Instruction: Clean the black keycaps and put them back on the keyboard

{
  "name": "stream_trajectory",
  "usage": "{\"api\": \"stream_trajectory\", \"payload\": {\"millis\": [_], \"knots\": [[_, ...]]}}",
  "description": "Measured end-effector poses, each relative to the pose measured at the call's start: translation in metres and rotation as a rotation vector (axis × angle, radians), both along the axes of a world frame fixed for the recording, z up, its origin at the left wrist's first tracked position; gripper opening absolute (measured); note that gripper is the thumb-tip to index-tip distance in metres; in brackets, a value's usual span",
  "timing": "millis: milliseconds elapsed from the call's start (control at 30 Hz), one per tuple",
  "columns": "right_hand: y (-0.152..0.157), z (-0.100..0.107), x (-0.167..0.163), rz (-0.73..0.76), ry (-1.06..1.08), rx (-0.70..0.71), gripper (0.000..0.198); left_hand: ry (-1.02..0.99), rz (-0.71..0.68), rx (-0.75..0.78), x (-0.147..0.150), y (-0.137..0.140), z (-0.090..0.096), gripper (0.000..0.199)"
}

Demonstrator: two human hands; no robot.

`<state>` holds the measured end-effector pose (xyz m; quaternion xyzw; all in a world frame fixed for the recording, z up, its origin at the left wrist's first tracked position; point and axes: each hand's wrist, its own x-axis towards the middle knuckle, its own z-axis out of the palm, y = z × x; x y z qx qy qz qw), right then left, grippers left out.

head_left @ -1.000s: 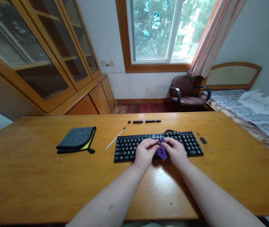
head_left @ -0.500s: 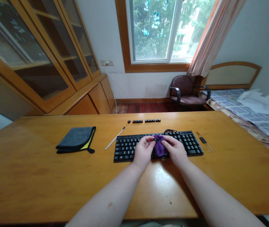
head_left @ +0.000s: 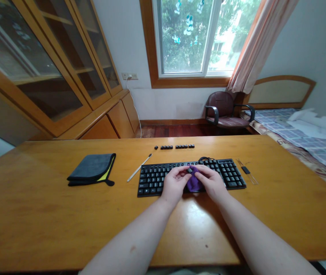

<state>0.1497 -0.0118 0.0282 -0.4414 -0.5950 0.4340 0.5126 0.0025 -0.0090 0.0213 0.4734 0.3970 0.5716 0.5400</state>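
Note:
Above the middle of a black keyboard (head_left: 153, 179), my two hands meet. My left hand (head_left: 176, 184) is closed, its fingertips pinching a small dark keycap (head_left: 189, 170). A purple cloth (head_left: 194, 184) is bunched in my right hand (head_left: 211, 181), whose thumb and fingers press it against the keycap. The cloth hangs down over the keyboard's front edge. Part of the keyboard's top row, behind my hands, shows gaps without keycaps. Several loose black keycaps (head_left: 182, 146) stand in a row on the table behind the keyboard.
A folded grey cloth (head_left: 91, 167) with yellow lining lies on the left of the wooden table (head_left: 48, 214). Between it and the keyboard rests a thin white brush (head_left: 138, 169). A wire keycap puller (head_left: 246, 170) lies right of the keyboard. Beyond stands a chair (head_left: 223, 107).
The purple cloth has shifted in my fingers and now sits closer around the keycap. Both hands stay at nearly the same place over the keyboard.

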Motion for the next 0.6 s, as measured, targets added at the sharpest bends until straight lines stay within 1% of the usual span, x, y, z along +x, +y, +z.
{"api": "stream_trajectory", "payload": {"millis": [133,233,300,433,600], "knots": [[0.0008,0.0,0.0013,-0.01,0.019,-0.031,0.027,-0.047,0.026,-0.047,0.0015,-0.0001,0.0007,0.023],[0.0014,-0.0012,0.0019,0.001,-0.018,-0.001,0.028,0.0,0.011,-0.039,0.0004,-0.0001,-0.0003,0.016],[0.0016,-0.002,0.002,0.005,-0.023,0.013,0.024,0.042,0.001,-0.031,-0.0005,-0.0006,-0.0008,0.014],[0.0016,-0.0014,0.0024,-0.057,-0.012,-0.009,0.012,0.069,-0.019,-0.021,-0.0008,-0.0023,0.0008,0.013],[0.0012,0.0011,0.0015,-0.091,-0.025,-0.022,0.015,0.049,-0.042,-0.02,-0.0002,-0.0025,0.0029,0.014]]}}
